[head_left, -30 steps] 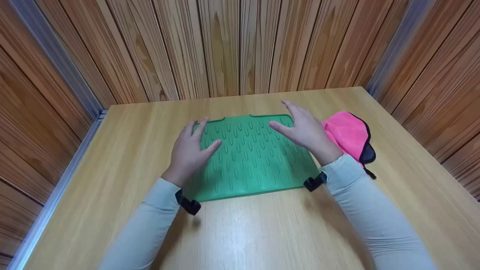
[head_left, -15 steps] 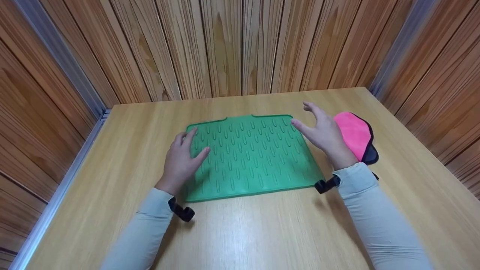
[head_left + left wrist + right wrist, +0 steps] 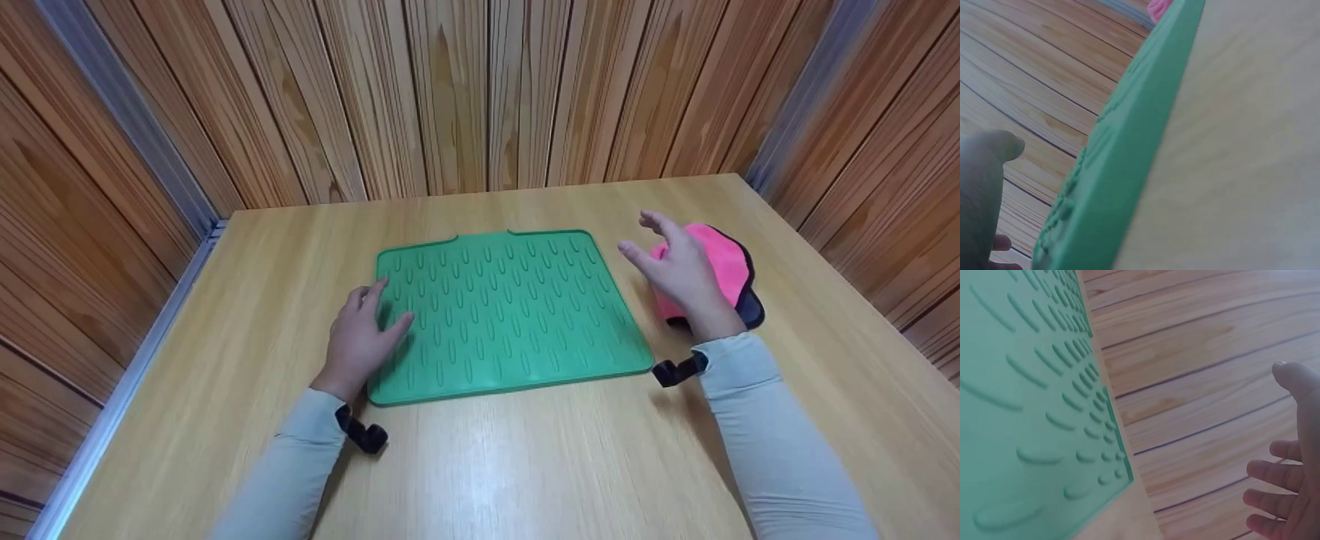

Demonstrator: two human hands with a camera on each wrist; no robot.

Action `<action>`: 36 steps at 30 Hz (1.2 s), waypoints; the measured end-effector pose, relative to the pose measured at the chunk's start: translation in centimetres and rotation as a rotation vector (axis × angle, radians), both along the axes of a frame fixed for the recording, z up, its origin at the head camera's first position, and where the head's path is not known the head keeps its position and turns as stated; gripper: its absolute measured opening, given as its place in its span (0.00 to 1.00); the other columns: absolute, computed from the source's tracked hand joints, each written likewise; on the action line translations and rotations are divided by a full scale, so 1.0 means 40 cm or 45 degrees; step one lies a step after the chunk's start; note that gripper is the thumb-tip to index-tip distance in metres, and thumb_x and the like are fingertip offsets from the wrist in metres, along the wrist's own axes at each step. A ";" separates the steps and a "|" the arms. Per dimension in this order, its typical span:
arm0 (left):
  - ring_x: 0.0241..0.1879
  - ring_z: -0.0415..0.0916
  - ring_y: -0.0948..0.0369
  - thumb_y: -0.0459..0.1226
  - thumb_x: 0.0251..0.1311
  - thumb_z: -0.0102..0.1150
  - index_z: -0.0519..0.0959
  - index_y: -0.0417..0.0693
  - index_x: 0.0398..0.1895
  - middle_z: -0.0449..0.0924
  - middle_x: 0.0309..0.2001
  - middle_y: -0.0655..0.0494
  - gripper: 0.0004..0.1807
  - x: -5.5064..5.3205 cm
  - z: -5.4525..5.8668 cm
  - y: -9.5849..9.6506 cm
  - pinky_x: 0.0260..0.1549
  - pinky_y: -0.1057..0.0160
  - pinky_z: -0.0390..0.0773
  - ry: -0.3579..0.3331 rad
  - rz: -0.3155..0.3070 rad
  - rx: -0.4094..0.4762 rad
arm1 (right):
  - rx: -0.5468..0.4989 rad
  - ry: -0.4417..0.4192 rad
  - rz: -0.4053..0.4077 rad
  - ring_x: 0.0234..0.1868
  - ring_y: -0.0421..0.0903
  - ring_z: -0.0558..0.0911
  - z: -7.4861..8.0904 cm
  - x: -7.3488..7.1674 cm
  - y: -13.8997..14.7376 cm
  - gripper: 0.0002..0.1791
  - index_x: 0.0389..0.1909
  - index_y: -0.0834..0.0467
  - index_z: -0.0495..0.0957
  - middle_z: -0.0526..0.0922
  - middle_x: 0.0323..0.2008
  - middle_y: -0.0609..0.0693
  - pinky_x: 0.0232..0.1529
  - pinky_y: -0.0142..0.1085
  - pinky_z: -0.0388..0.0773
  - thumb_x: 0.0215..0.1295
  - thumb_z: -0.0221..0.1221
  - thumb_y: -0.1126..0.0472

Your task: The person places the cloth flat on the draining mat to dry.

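A green mat with rows of raised oval ridges lies flat on the wooden table, a notch in its far edge. My left hand is over the mat's left edge, fingers relaxed and holding nothing. To the right of the mat, my right hand hovers with loosely bent fingers and thumb apart, nothing in it. It overlaps a pink cloth item with dark trim, partly hiding it. In the right wrist view, the spread fingers stand apart from the ridged mat.
The wooden table runs back to a wood-plank wall, with plank walls at both sides. Black wrist cameras sit on both sleeves, the left one near the mat's front left corner and the right one near its front right corner.
My right hand has moved right, off the mat and over the pink cloth item. My left hand has drawn slightly left and nearer to me. The mat stays on the table.
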State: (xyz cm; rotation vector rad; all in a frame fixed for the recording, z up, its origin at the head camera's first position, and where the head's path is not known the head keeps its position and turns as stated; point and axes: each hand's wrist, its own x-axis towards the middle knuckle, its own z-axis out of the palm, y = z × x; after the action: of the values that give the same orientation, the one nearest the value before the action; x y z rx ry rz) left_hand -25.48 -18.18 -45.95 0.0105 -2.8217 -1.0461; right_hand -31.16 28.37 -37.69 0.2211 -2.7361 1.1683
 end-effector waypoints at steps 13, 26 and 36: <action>0.86 0.55 0.32 0.52 0.80 0.60 0.61 0.48 0.91 0.63 0.84 0.30 0.42 0.002 -0.025 -0.020 0.87 0.26 0.43 -0.014 0.016 -0.019 | -0.083 -0.165 -0.063 0.92 0.67 0.55 -0.038 -0.038 0.088 0.50 0.93 0.53 0.53 0.59 0.91 0.62 0.89 0.72 0.54 0.82 0.61 0.34; 0.90 0.43 0.26 0.50 0.80 0.56 0.63 0.44 0.89 0.53 0.89 0.28 0.40 0.002 -0.038 -0.018 0.87 0.22 0.38 -0.102 -0.010 -0.076 | -0.078 -0.283 -0.101 0.93 0.69 0.51 -0.093 -0.064 0.158 0.60 0.94 0.52 0.45 0.51 0.93 0.63 0.88 0.74 0.53 0.77 0.63 0.28; 0.91 0.41 0.28 0.50 0.82 0.54 0.63 0.40 0.89 0.52 0.91 0.30 0.40 0.008 -0.035 -0.020 0.88 0.23 0.36 -0.137 -0.021 -0.124 | -0.052 -0.268 -0.114 0.92 0.71 0.54 -0.140 -0.076 0.183 0.59 0.94 0.58 0.44 0.53 0.91 0.68 0.89 0.71 0.53 0.80 0.63 0.33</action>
State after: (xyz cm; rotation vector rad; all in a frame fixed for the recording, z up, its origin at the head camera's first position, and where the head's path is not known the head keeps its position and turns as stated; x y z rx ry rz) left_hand -25.16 -18.97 -47.34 0.0349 -2.9713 -0.9366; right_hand -34.21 35.69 -43.27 -0.0308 -2.8616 1.2888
